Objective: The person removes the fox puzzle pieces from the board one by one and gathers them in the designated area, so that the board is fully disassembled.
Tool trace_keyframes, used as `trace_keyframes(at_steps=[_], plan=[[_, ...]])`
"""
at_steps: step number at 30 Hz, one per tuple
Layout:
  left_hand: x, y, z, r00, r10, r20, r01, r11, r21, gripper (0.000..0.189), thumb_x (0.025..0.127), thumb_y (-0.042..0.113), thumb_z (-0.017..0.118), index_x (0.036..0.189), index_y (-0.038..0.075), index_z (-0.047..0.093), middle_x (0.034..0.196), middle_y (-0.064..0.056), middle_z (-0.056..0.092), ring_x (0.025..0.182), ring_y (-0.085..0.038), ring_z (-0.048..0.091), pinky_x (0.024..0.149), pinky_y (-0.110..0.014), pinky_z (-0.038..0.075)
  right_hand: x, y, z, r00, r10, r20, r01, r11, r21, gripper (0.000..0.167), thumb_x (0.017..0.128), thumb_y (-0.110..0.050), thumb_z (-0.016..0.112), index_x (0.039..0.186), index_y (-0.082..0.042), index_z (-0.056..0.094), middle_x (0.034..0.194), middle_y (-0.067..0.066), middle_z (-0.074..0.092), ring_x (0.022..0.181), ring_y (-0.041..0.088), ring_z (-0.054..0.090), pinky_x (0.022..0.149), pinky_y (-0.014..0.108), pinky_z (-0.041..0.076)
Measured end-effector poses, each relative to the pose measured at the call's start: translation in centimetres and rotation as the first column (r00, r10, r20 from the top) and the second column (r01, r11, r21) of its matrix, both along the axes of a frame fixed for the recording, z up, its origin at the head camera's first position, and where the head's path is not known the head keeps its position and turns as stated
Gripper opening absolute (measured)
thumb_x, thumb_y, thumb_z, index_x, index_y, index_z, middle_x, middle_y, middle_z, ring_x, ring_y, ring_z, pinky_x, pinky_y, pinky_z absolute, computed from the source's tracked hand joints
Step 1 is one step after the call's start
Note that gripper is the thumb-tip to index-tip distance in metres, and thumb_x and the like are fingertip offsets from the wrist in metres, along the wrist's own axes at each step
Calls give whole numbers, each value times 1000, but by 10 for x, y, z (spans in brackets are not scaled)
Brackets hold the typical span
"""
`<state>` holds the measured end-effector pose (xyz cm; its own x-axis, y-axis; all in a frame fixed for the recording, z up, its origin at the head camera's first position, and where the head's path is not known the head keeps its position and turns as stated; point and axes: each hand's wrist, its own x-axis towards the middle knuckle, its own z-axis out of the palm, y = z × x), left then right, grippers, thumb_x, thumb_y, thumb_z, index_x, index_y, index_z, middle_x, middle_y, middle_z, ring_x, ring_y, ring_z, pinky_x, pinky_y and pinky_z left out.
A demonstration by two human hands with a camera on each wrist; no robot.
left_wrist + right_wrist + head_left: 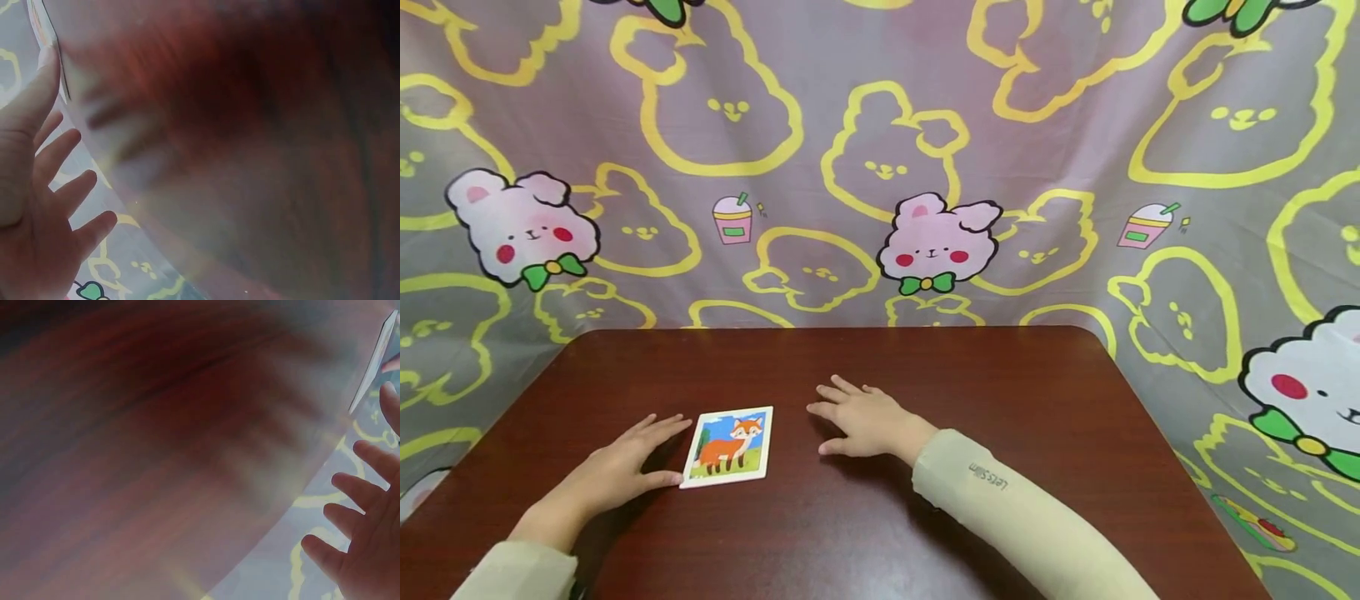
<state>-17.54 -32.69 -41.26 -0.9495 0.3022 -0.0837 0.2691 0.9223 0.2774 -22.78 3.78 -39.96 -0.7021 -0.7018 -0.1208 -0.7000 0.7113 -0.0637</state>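
Observation:
A fox picture puzzle with a white frame (728, 446) lies flat on the dark wooden table, left of the middle. My left hand (617, 468) is at its left side, fingers extended and the thumb tip right at the lower left corner. In the left wrist view the thumb of the left hand (44, 206) overlaps the edge of the white frame (59, 69). To the right of the puzzle, apart from it, my right hand (868, 423) is spread with its palm down and holds nothing. The right wrist view has the right hand (369, 531) with its fingers fanned out.
The reddish-brown table (970, 375) has rounded far corners. Behind it and along both sides hangs a grey cloth (820, 192) printed with yellow outlines, white rabbits and pink cups. Light sleeves (1022, 517) cover both forearms.

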Motion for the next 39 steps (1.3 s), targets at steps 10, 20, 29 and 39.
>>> trace_keyframes(at_steps=[10, 20, 29, 39], plan=[[-3, 4, 4, 996, -24, 88, 20, 999, 45, 85, 77, 47, 78, 148, 15, 46, 151, -22, 44, 139, -56, 28, 89, -76, 38, 8, -47, 1, 992, 81, 96, -80, 997, -7, 65, 96, -55, 56, 154, -34, 36, 165, -5, 26, 155, 23, 17, 115, 53, 34], [-5, 6, 4, 992, -15, 126, 6, 998, 68, 84, 77, 44, 79, 148, 14, 46, 150, -30, 42, 138, -59, 28, 92, -74, 39, 11, -68, -2, 983, 101, 156, -101, 995, -4, 64, 96, -56, 55, 154, -38, 34, 165, -8, 24, 155, 21, 16, 117, 52, 31], [-6, 7, 4, 991, -24, 132, 15, 997, 70, 84, 76, 42, 80, 148, 15, 47, 149, -29, 42, 138, -59, 29, 93, -72, 39, 8, -68, -4, 976, 77, 202, -75, 997, -18, 62, 96, -54, 57, 152, -39, 37, 164, -14, 23, 155, 23, 16, 117, 52, 32], [-7, 15, 3, 991, -52, 121, 43, 996, 81, 83, 77, 41, 80, 148, 14, 47, 149, -27, 44, 138, -58, 30, 94, -71, 39, 4, -57, -4, 967, 71, 246, -60, 997, -52, 61, 95, -50, 60, 151, -38, 40, 164, -15, 24, 154, 29, 20, 115, 55, 33]])
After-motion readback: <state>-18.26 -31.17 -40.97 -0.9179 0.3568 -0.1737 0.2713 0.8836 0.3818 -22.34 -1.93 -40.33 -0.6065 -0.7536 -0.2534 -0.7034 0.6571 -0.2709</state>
